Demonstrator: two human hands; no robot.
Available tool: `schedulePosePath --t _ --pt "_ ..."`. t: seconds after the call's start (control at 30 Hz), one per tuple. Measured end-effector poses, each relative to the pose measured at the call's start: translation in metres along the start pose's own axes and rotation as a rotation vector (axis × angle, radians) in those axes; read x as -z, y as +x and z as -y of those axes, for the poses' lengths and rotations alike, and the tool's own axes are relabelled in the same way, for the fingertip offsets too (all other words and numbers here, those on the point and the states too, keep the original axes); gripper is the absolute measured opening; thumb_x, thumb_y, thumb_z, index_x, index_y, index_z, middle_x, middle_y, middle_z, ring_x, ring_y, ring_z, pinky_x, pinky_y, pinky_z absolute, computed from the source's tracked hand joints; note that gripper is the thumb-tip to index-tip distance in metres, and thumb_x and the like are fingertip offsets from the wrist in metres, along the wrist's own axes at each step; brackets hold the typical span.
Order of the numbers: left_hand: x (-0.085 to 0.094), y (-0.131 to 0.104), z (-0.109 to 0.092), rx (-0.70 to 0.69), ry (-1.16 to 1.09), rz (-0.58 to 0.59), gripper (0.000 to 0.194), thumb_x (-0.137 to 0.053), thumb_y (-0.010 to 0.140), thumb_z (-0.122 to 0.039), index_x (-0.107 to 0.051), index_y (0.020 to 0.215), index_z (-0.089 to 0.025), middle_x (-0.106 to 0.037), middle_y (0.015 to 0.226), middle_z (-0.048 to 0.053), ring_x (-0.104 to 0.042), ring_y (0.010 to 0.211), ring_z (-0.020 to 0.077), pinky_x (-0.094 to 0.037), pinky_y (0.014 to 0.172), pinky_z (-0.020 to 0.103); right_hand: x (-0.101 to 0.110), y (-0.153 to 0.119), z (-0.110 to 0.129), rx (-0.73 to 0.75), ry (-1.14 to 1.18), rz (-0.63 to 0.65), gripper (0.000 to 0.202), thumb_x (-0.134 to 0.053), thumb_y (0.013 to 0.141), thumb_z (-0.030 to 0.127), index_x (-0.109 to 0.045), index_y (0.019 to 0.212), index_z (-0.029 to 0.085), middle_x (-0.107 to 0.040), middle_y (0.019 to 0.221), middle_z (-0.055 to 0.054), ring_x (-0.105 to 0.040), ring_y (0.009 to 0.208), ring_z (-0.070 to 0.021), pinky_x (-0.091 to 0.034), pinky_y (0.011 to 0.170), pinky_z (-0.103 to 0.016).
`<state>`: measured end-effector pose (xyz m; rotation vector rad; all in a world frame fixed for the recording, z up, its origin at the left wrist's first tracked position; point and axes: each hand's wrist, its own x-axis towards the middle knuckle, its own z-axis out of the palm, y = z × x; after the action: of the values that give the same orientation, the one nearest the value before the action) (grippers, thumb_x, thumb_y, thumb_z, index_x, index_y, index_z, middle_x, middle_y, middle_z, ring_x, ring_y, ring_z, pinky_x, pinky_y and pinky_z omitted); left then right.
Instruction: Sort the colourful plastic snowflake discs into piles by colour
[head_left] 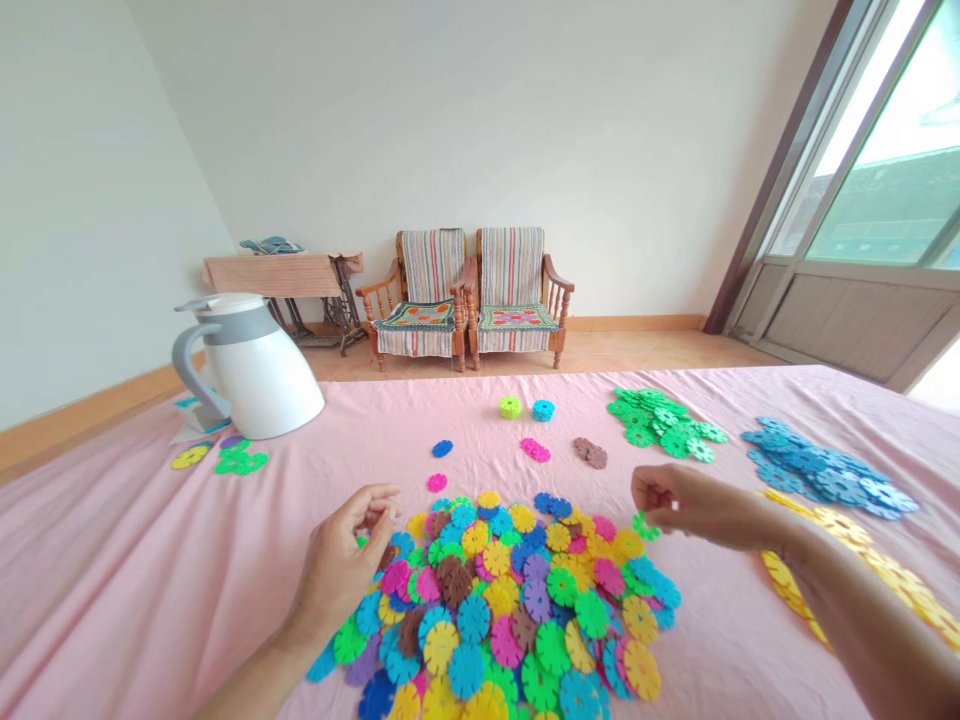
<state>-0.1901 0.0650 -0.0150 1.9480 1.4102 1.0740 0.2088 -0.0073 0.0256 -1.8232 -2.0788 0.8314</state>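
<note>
A heap of notched plastic snowflake discs [495, 600] in many colours lies on the pink cloth in front of me. At the heap's left edge is my left hand [352, 550], its fingers curled in toward the thumb. A bit of green shows between them, but I cannot tell whether it is held. Over the heap's upper right corner my right hand [679, 503] is closed, fingers pointing down, with a green snowflake disc [646, 527] at the fingertips. Loose pink discs [535, 450], brown discs [590, 453] and a blue disc [442, 449] lie beyond the heap.
Sorted piles of green discs [664, 420], blue discs [825, 467] and yellow discs [870, 560] lie at right. Small stacks of lime discs [510, 407] and light-blue discs [543, 411] stand farther back. A white jug [262, 375] is at left, near several loose discs [240, 459]. Two chairs [465, 300] stand beyond.
</note>
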Motion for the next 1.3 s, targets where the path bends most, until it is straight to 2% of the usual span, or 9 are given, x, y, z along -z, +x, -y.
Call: schedulePosePath --t 0.1,0.2,0.4,0.53,0.67,0.77,0.9,1.17,1.3 --pt "0.000 0.000 0.000 -0.002 -0.003 0.002 0.029 -0.051 0.081 -0.035 -0.059 0.102 -0.017 -0.067 0.080 0.003 -0.067 0.076 0.0187 -0.055 0.067 0.027 -0.004 0.012 -0.012 -0.061 0.126 -0.194 0.003 -0.048 0.071 0.021 -0.045 0.071 0.019 -0.055 0.061 0.002 -0.049 0.057 -0.0113 -0.037 0.050 -0.022" --pt "0.000 0.000 0.001 -0.002 0.000 0.003 0.028 -0.051 0.081 -0.035 -0.059 0.102 -0.017 -0.067 0.080 0.003 -0.067 0.076 0.0188 -0.055 0.068 0.028 -0.012 0.022 -0.026 -0.107 0.174 -0.211 0.005 -0.049 0.070 0.023 -0.047 0.072 0.019 -0.055 0.058 0.002 -0.050 0.053 -0.0116 -0.038 0.048 -0.022" --pt "0.000 -0.001 0.003 -0.003 0.000 0.001 0.028 -0.051 0.081 -0.035 -0.059 0.102 -0.018 -0.067 0.081 0.003 -0.067 0.076 0.0185 -0.055 0.068 0.027 -0.017 0.027 -0.032 -0.083 -0.017 -0.408 0.010 -0.052 0.068 0.020 -0.059 0.075 0.018 -0.064 0.077 -0.003 -0.055 0.061 -0.0130 -0.041 0.058 -0.025" --pt "0.000 -0.001 0.002 0.003 0.000 0.004 0.029 -0.051 0.081 -0.036 -0.058 0.102 -0.017 -0.067 0.081 0.003 -0.067 0.075 0.0186 -0.055 0.067 0.027 -0.024 0.027 -0.004 0.028 -0.013 -0.373 0.013 -0.049 0.074 0.021 -0.062 0.073 0.018 -0.065 0.069 -0.002 -0.056 0.061 -0.0140 -0.041 0.058 -0.025" --pt "0.000 -0.001 0.001 0.003 0.006 0.003 0.028 -0.051 0.081 -0.036 -0.059 0.101 -0.018 -0.067 0.080 0.003 -0.067 0.076 0.0186 -0.054 0.066 0.027 -0.046 0.033 0.024 0.147 0.060 -0.368 0.019 -0.051 0.078 0.023 -0.067 0.085 0.019 -0.067 0.082 -0.004 -0.060 0.070 -0.0151 -0.044 0.060 -0.025" --pt "-0.001 -0.001 0.001 0.008 0.011 0.001 0.028 -0.051 0.081 -0.036 -0.059 0.101 -0.018 -0.067 0.080 0.003 -0.067 0.075 0.0184 -0.054 0.067 0.027 -0.065 0.038 0.033 0.183 0.039 -0.424 0.021 -0.054 0.079 0.027 -0.067 0.094 0.020 -0.066 0.087 -0.005 -0.060 0.076 -0.0167 -0.046 0.064 -0.027" --pt "-0.001 0.000 0.001 0.008 0.015 -0.001 0.028 -0.051 0.081 -0.036 -0.059 0.101 -0.018 -0.067 0.081 0.002 -0.067 0.075 0.0182 -0.054 0.067 0.027 -0.081 0.042 0.032 0.221 -0.038 -0.473 0.018 -0.058 0.080 0.030 -0.068 0.091 0.021 -0.064 0.086 -0.005 -0.059 0.082 -0.0186 -0.045 0.076 -0.032" --pt "-0.001 -0.003 -0.003 -0.005 0.046 -0.005 0.026 -0.050 0.082 -0.034 -0.060 0.100 -0.018 -0.067 0.079 0.002 -0.065 0.075 0.0174 -0.053 0.068 0.027 -0.077 0.043 0.034 0.249 -0.097 -0.428 0.021 -0.051 0.085 0.026 -0.071 0.089 0.023 -0.064 0.085 -0.005 -0.058 0.083 -0.0187 -0.043 0.076 -0.030" --pt "-0.002 -0.003 -0.005 -0.008 0.056 -0.006 0.026 -0.050 0.082 -0.035 -0.061 0.098 -0.018 -0.068 0.080 0.003 -0.066 0.073 0.0173 -0.054 0.068 0.027 -0.074 0.039 0.041 0.262 -0.092 -0.431 0.027 -0.046 0.087 0.023 -0.070 0.077 0.022 -0.063 0.081 -0.004 -0.058 0.079 -0.0170 -0.042 0.072 -0.028"
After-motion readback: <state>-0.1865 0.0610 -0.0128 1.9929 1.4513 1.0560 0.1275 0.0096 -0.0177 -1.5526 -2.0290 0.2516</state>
